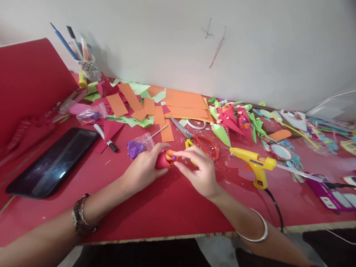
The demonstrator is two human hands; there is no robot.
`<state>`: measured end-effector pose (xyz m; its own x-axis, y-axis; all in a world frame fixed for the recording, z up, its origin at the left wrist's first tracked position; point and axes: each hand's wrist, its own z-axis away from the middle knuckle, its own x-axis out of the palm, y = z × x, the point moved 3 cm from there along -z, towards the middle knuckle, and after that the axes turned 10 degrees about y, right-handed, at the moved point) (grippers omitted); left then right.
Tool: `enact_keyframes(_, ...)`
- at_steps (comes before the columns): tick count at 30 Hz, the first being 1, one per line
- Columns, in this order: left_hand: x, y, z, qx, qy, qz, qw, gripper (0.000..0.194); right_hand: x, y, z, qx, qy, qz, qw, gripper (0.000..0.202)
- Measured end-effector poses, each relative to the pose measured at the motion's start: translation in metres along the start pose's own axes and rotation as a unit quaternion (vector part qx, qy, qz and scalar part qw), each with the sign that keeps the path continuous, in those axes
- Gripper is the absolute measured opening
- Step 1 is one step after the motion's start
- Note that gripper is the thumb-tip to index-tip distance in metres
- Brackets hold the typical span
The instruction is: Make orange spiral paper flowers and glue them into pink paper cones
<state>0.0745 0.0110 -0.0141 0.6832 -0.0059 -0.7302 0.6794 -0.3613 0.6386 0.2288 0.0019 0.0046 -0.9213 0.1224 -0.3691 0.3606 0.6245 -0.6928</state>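
My left hand (pixel 146 163) is wrapped round a small red paper cone (pixel 161 160) with orange paper inside its mouth. The fingers of my right hand (pixel 197 168) are pinched at that mouth, on an orange paper piece (pixel 172 155) with a small purple bead-like bit beside it. Whether the purple bit is in the pinch or just touching is hard to see. Just beyond my hands lie orange-handled scissors (pixel 205 144), partly over a yellow-handled tool (pixel 190 148). A plastic bag of purple material (pixel 137 148) rests by my left hand.
A yellow glue gun (pixel 256 163) lies at the right, its cord running off the front edge. Finished-looking red and green paper cones (pixel 229 116) are heaped behind it. Orange paper sheets (pixel 185 104) and scraps cover the back. At the left are a phone (pixel 52 163) and a marker (pixel 105 137).
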Motion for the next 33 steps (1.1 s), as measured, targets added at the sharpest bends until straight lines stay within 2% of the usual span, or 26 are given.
enact_keyframes(6,0.001,0.0,-0.001,0.004,-0.004,0.004,1.0,0.046,0.0,0.002,0.0,-0.015,0.007,0.018,1.0,0.014)
enact_keyframes(16,0.001,0.001,0.0,-0.002,0.003,0.027,1.0,0.043,0.0,0.0,-0.001,-0.017,0.001,0.0,1.0,0.015)
enact_keyframes(20,0.002,-0.003,-0.001,-0.006,-0.01,-0.041,0.999,0.038,-0.003,0.001,-0.003,0.013,0.025,0.003,1.0,0.023)
enact_keyframes(22,0.002,-0.004,-0.002,0.022,-0.016,-0.087,0.996,0.04,-0.006,0.004,-0.003,0.033,0.052,-0.001,0.998,0.022)
enact_keyframes(26,-0.01,-0.004,-0.008,0.093,0.009,-0.122,0.988,0.058,-0.007,0.013,0.0,0.07,0.089,-0.024,0.993,0.018)
enact_keyframes(28,-0.022,-0.006,-0.013,0.106,0.043,-0.129,0.985,0.054,-0.007,0.016,0.001,0.083,0.097,-0.029,0.991,0.016)
enact_keyframes(30,-0.032,-0.015,-0.017,0.105,0.075,-0.164,0.978,0.052,-0.007,0.017,0.001,0.088,0.099,-0.033,0.991,0.014)
enact_keyframes(31,-0.037,-0.022,-0.019,0.095,0.093,-0.199,0.971,0.055,-0.007,0.017,0.001,0.088,0.098,-0.033,0.991,0.014)
enact_keyframes(33,-0.04,-0.04,-0.021,0.052,0.091,-0.256,0.961,0.066,-0.006,0.016,0.001,0.088,0.094,-0.033,0.991,0.013)
